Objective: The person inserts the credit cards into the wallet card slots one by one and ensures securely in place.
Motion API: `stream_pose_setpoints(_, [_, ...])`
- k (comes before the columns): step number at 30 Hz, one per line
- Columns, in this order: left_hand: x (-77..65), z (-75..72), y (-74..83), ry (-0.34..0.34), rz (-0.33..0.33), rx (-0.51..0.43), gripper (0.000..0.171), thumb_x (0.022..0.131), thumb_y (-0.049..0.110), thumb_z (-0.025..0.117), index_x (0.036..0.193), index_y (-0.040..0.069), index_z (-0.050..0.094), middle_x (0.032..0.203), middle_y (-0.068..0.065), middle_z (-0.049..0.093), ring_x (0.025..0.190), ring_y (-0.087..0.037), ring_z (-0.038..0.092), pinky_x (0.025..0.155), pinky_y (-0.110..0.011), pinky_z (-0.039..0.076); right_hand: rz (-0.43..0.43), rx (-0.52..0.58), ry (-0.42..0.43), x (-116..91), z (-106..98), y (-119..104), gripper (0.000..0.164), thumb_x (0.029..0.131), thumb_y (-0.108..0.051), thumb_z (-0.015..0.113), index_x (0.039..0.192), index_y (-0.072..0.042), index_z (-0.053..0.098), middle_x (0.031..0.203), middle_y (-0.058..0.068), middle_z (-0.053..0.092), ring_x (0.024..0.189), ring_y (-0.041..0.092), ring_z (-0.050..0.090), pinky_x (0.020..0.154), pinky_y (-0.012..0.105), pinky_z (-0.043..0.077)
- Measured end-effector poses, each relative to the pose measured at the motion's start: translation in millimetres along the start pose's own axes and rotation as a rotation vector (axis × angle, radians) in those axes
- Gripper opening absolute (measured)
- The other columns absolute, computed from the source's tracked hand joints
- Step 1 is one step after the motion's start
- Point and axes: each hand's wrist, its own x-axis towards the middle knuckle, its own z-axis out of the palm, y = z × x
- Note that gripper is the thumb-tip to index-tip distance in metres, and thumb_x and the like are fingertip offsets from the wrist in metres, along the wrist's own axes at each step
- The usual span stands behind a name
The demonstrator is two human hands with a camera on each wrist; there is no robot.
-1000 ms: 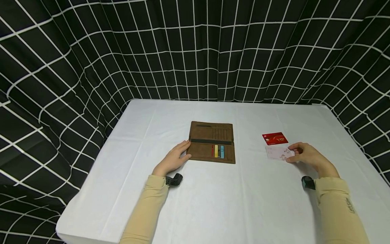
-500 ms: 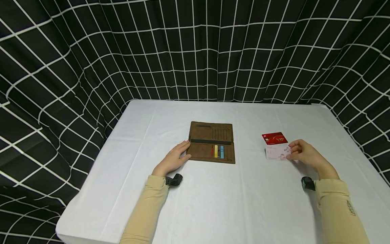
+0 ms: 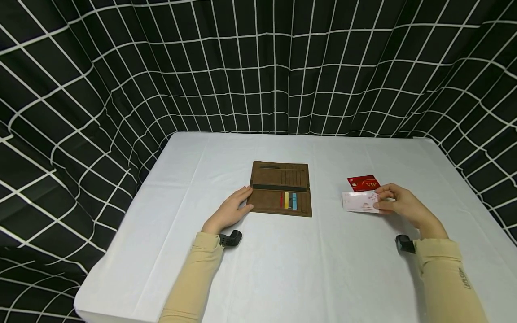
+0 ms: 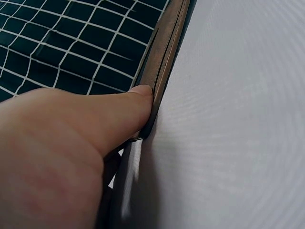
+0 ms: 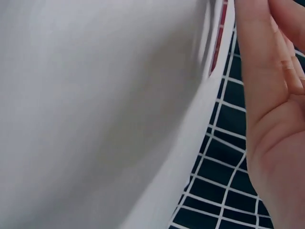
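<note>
Pale card (image 3: 357, 202) shifted left, red card (image 3: 362, 183) beyond (right fingers (image 3: 388, 187) covering one corner)

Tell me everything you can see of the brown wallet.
The brown wallet looks like leather, with stitching along the edge visible in the left wrist view. It lies open on the white table, left of the cards. Its far panel has slots; a dark band crosses the middle; its near panel shows red, yellow and blue strips. The left hand touches its left edge.
</note>
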Motion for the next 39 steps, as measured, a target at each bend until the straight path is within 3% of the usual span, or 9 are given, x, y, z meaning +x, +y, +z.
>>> stream_pose_setpoints(6, [-0.3,1.4,-0.3,-0.007,-0.005,0.001,0.057,0.097,0.032,0.050,0.144,0.007,0.032,0.150,-0.003,0.025,0.137,-0.017,0.017,0.109,-0.037,0.017,-0.039,0.265,-0.040,-0.9,5.1,-8.8,0.048,0.086,-0.002,0.065,0.120,0.013,0.035,0.099,0.009,0.054,0.082,0.008,0.059,0.073,0.029,0.054])
stream_pose_setpoints(16, [-1.8,2.8,-3.8,-0.005,-0.001,0.008,0.057,0.096,0.032,0.050,0.144,0.006,0.032,0.150,-0.003,0.025,0.137,-0.017,0.017,0.109,-0.037,0.018,-0.052,0.459,-0.067,9.1,24.2,-28.8,0.037,0.084,0.001,0.066,0.111,0.004,0.040,0.096,0.007,0.054,0.080,0.012,0.060,0.073,0.031,0.053])
stream_pose_setpoints(23, [-2.5,2.6,-4.0,-0.008,-0.011,0.007,0.058,0.097,0.034,0.050,0.145,0.007,0.032,0.150,-0.003,0.024,0.137,-0.017,0.017,0.110,-0.037,0.017,-0.050,0.488,-0.082,21.4,47.7,-43.8,0.049,0.083,0.001,0.067,0.119,0.012,0.034,0.100,0.013,0.051,0.083,0.014,0.061,0.075,0.033,0.053])
stream_pose_setpoints(33, [0.3,0.8,-2.8,0.027,0.031,0.003,0.056,0.096,0.029,0.051,0.142,0.002,0.035,0.148,-0.009,0.028,0.137,-0.022,0.021,0.109,-0.041,0.021,-0.022,0.443,-0.085,34.6,72.7,-61.5,0.042,0.084,0.007,0.062,0.115,0.013,0.035,0.100,0.020,0.048,0.080,0.016,0.062,0.074,0.034,0.053])
stream_pose_setpoints(39, [1.0,-0.8,-1.9,-0.001,-0.005,0.008,0.056,0.097,0.032,0.049,0.144,0.007,0.032,0.150,-0.002,0.025,0.137,-0.016,0.016,0.110,-0.036,0.017,-0.014,0.431,-0.088,40.6,83.9,-66.5,0.039,0.083,0.008,0.061,0.113,0.013,0.036,0.095,0.020,0.047,0.076,0.019,0.061,0.071,0.036,0.054])
